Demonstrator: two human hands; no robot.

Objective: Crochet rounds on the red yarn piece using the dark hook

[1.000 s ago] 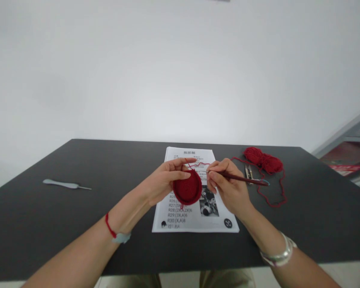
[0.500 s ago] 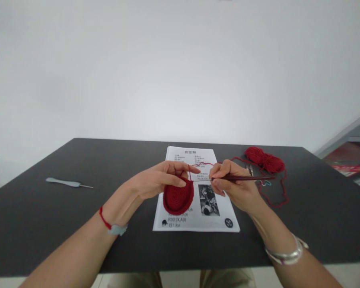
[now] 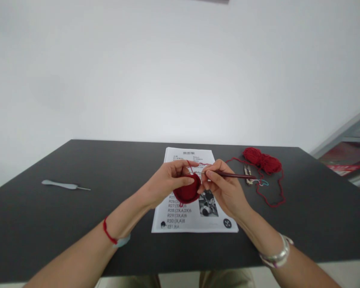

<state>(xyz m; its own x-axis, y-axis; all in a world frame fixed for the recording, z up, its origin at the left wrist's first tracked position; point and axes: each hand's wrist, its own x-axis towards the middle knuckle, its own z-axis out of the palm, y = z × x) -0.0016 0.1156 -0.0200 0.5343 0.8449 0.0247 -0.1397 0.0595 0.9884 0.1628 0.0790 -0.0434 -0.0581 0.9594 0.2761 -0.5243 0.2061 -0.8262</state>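
A round, cupped piece of red crochet (image 3: 186, 193) is pinched between the thumb and fingers of my left hand (image 3: 171, 179). Red yarn (image 3: 190, 166) runs up from its top edge over my left index finger. My right hand (image 3: 223, 184) grips a crochet hook (image 3: 232, 175) with a dark red handle, its thin metal shaft pointing left at the top edge of the crochet. My right fingertips are close to the right side of the piece. The hook's tip is too small to make out. Both hands are above printed pattern sheets (image 3: 195, 224).
On the black table (image 3: 123, 260), a grey-handled crochet hook (image 3: 64, 185) lies at the left. A red yarn skein (image 3: 262, 160) rests at the right, its loose strand curving forward. Small snips (image 3: 247, 175) and a turquoise loop (image 3: 263, 183) lie nearby. Behind rises a white wall (image 3: 180, 80).
My right hand has moved left, bringing the hook to the crochet's edge. My left hand has shifted slightly right with the piece, which has turned a little. The view has moved slightly.
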